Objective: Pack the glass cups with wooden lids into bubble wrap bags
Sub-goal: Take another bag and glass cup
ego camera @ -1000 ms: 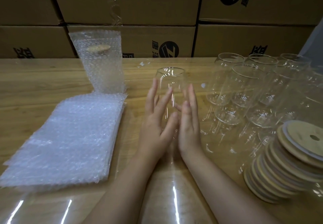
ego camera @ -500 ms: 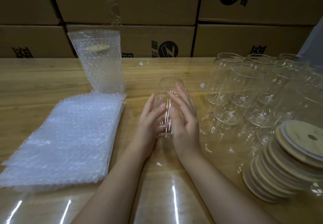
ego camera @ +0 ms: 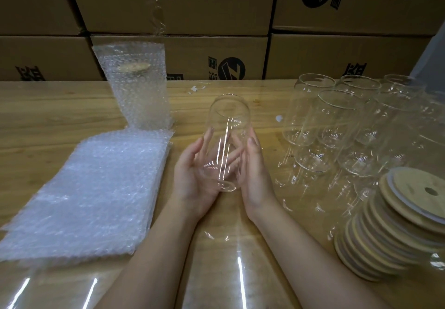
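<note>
Stacked cardboard boxes [ego camera: 216, 7] back a wooden table [ego camera: 48, 116]. Flat bubble wrap bags [ego camera: 84, 193] lie left; empty glasses [ego camera: 337, 120] and stacked wooden lids [ego camera: 397, 224] stand right. Between them a tilted glass cup [ego camera: 226, 140], mouth away, sits in the left hand [ego camera: 192, 173] and right hand [ego camera: 255, 171], fingers curled round it.

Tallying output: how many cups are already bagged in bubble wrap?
1. The bagged cup stands upright just behind the stack of empty bags; more could sit outside the frame.

- L hand [ego camera: 192, 176] & R hand [ego camera: 255, 171]: bare, slim fingers.
- Nails [ego camera: 251, 141]: plain, natural look, approx. fingertip length.
- L forearm [ego camera: 149, 255] & R forearm [ego camera: 313, 248]: bare skin down to btm frame edge.
</note>
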A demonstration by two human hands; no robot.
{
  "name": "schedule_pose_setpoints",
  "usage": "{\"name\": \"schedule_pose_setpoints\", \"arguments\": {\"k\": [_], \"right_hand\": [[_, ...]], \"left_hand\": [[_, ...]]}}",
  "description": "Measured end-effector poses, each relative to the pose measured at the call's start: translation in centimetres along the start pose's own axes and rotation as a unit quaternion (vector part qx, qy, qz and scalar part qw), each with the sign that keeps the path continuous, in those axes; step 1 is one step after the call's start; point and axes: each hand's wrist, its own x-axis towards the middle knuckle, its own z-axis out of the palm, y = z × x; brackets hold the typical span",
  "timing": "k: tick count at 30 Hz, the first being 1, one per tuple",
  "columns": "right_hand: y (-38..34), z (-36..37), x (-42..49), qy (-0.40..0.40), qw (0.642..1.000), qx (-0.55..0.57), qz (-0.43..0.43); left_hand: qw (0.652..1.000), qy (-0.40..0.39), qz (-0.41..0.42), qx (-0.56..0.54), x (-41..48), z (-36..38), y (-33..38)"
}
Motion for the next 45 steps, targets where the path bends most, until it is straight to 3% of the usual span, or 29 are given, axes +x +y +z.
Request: {"name": "schedule_pose_setpoints", "arguments": {"k": [10, 15, 21, 25, 30, 35, 40, 45], "right_hand": [[0.0, 0.2, -0.4, -0.008, 1.0, -0.024, 0.018], [-0.3, 0.1, -1.0, 0.052, 0.991, -0.077, -0.094], [0.0, 0.8, -1.5, 0.031, 0.924, -0.266, -0.272], [0.1, 1.1, -1.7, 0.019, 0.891, -0.327, -0.314], [0.3, 1.6, -1.9, -0.027, 0.812, -0.424, -0.399], [-0.1, 1.4, -1.9, 0.032, 0.871, -0.35, -0.344], [-1.0, 0.8, -1.6, -0.014, 0.968, -0.148, -0.204], [-1.4, 0.4, -1.2, -0.018, 0.985, -0.09, -0.145]], "left_hand": [[0.974, 0.039, 0.088, 0.204, 0.6, -0.2, -0.3], [0.956, 0.044, 0.111, 0.267, 0.8, -0.6, -0.9], [0.963, 0.078, 0.1, 0.239, 0.8, -0.1, -0.8], [0.955, 0.109, 0.116, 0.251, 0.6, -0.2, -0.8], [0.964, 0.124, 0.089, 0.218, 0.2, -0.5, -0.4], [0.947, 0.052, 0.069, 0.309, 0.2, 0.0, -0.3], [0.955, 0.048, 0.015, 0.291, 0.3, -0.1, -0.4], [0.966, 0.012, 0.007, 0.257, 0.3, -0.2, -0.2]]}}
